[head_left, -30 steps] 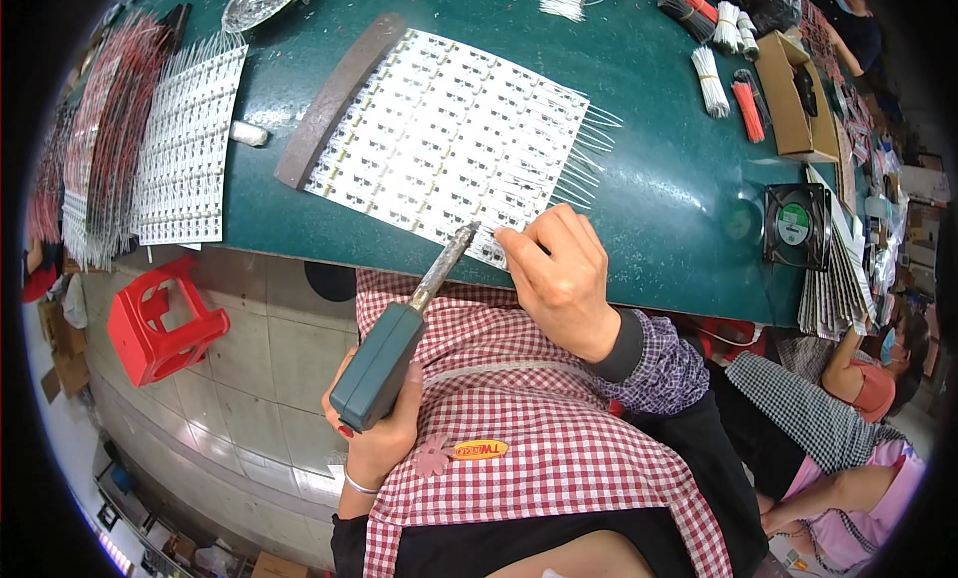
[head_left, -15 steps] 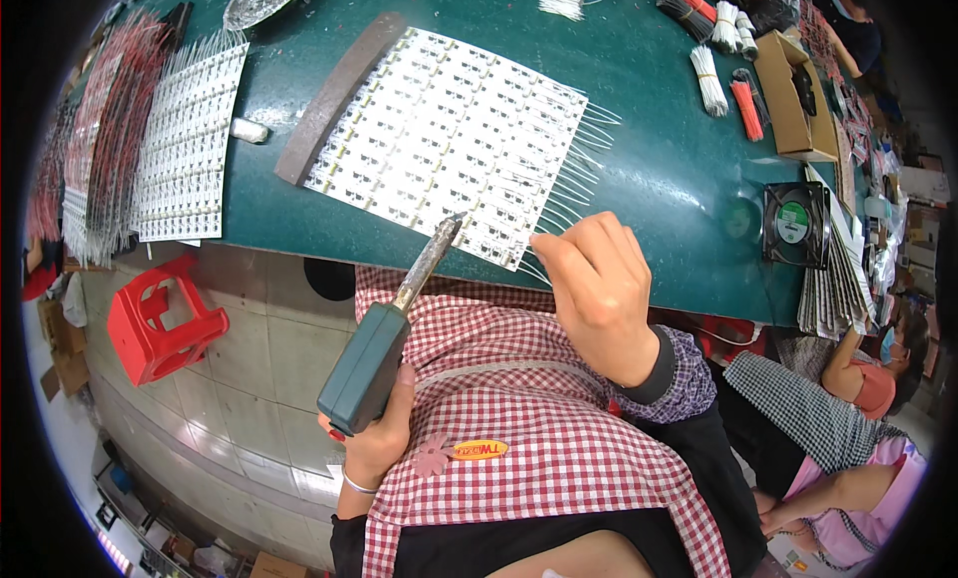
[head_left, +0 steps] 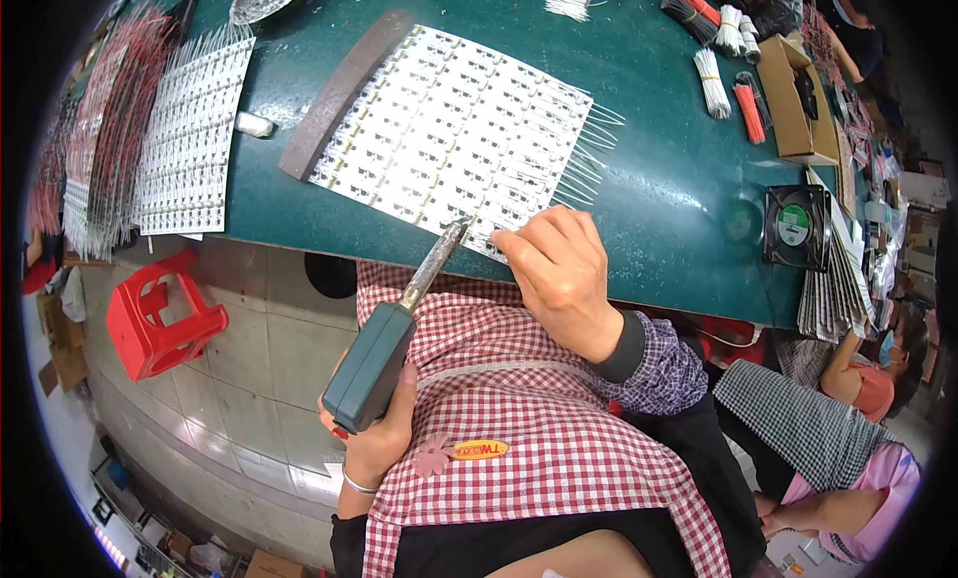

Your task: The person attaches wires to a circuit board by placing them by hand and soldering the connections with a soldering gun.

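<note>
My left hand (head_left: 384,433) grips the teal handle of a soldering iron (head_left: 371,370) over my lap. Its metal tip points up and right to the near edge of a white panel of small circuit boards (head_left: 449,129) on the green table (head_left: 669,209). My right hand (head_left: 561,274) rests curled at that same near edge, fingertips just right of the iron's tip. Whether the fingers pinch anything is hidden. Thin white wires (head_left: 589,144) stick out from the panel's right side.
A brown bar (head_left: 344,94) lies along the panel's left edge, with another white panel (head_left: 190,129) further left. Wire bundles (head_left: 714,79), a cardboard box (head_left: 788,99) and a small black fan (head_left: 798,224) sit at the right. A red stool (head_left: 160,313) stands below. Another person (head_left: 858,418) sits on my right.
My right hand swung a little to the right half a second ago and is back at the panel's near edge beside the iron's tip. The iron has barely shifted.
</note>
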The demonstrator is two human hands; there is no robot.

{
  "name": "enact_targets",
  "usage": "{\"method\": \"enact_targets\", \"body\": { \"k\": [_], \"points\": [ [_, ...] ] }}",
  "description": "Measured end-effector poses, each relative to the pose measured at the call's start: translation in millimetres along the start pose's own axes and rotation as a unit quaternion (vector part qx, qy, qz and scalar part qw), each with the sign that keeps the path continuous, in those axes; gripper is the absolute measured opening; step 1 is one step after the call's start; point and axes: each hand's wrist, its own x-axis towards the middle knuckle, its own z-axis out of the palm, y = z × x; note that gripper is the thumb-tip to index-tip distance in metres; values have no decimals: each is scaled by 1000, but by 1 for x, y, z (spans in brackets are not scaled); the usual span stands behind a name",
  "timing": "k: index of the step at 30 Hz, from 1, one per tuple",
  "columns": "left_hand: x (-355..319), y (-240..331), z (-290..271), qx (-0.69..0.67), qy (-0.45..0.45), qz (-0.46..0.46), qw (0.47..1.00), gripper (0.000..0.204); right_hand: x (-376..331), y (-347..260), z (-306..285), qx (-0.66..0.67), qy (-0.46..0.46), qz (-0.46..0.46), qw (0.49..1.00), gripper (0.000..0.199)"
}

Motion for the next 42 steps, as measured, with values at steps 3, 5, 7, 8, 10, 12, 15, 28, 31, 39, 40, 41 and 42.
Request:
{"method": "enact_targets", "body": {
  "k": [3, 5, 7, 8, 10, 12, 15, 28, 31, 39, 40, 41, 42],
  "points": [
    [2, 0, -1, 17, -10, 28, 999, 17, 0, -1, 0, -3, -2, 6, 1000, 24],
    [2, -1, -2, 21, -28, 21, 999, 17, 1, -1, 1, -6, -1, 10, 1000, 22],
    [6, 3, -2, 28, -35, 28, 999, 16, 1, -1, 1, -8, -1, 10, 1000, 22],
    [7, 4, -1, 35, -43, 35, 998, 15, 1, -1, 1, -10, -2, 10, 1000, 22],
    [5, 1, 0, 32, -40, 39, 998, 15, 2, -3, 0, -11, -2, 10, 1000, 22],
    [5, -1, 1, 29, -38, 42, 998, 15, 2, -3, 0, -12, -2, 10, 1000, 21],
    [5, -3, 0, 33, -40, 49, 997, 14, 2, -3, 1, -15, 0, 10, 1000, 21],
    [-4, -2, -1, 11, 19, 3, 1000, 18, -1, -4, 3, -12, 13, 25, 1000, 20],
    [-4, -2, -1, 16, 21, 11, 1000, 17, -1, -5, -2, -8, 22, 30, 999, 21],
    [-8, 4, -2, -40, 34, -64, 997, 16, 2, -15, -15, 14, 68, 0, 998, 28],
    [-8, 1, -2, -21, 35, -30, 999, 16, 0, -13, -11, 9, 47, -6, 999, 28],
    [-7, -1, -2, -2, 36, 4, 999, 17, -1, -11, -8, 4, 26, -12, 1000, 28],
    [-8, -2, -3, -2, 38, 4, 999, 17, -2, -10, -6, 4, 26, -13, 1000, 28]
  ]
}}
